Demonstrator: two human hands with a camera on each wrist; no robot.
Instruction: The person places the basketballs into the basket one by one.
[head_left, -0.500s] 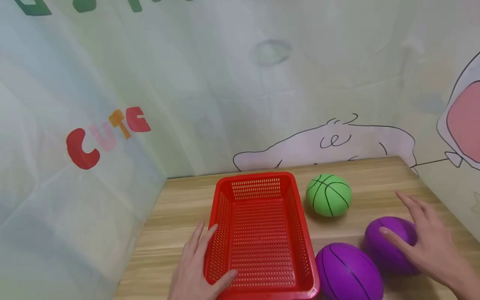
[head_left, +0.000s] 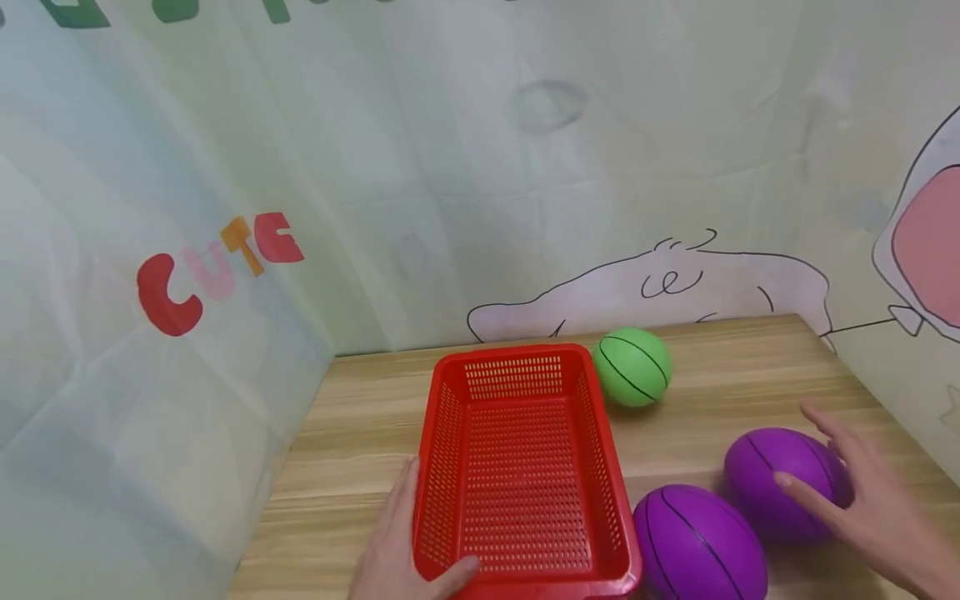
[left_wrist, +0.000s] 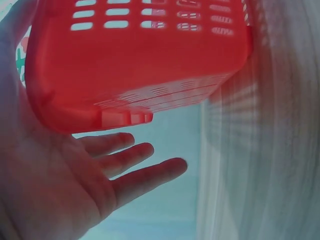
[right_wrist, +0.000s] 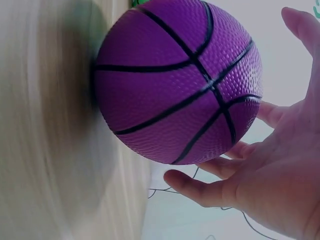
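My left hand (head_left: 405, 550) is at the near left corner of a red plastic basket (head_left: 630, 542), its thumb over the rim and its fingers straight along the outside. In the left wrist view those fingers extend beside the basket wall (left_wrist: 125, 60). My right hand (head_left: 870, 500) is spread at the right side of a purple ball (head_left: 780, 475) with black lines. The right wrist view shows this ball (right_wrist: 165, 95) on the tabletop with the fingers behind it; contact is hard to tell. A second purple ball (head_left: 697, 542) sits between it and the basket.
A green ball (head_left: 633, 367) is beside the basket's far right corner. The wood-grain tabletop (head_left: 360, 417) ends at a printed cloth (head_left: 420, 208), which hangs behind and along both sides.
The green ball has moved left and farther back, up to the basket. The right purple ball has shifted slightly right. My left fingers have come together along the basket's side; my right hand has lowered slightly.
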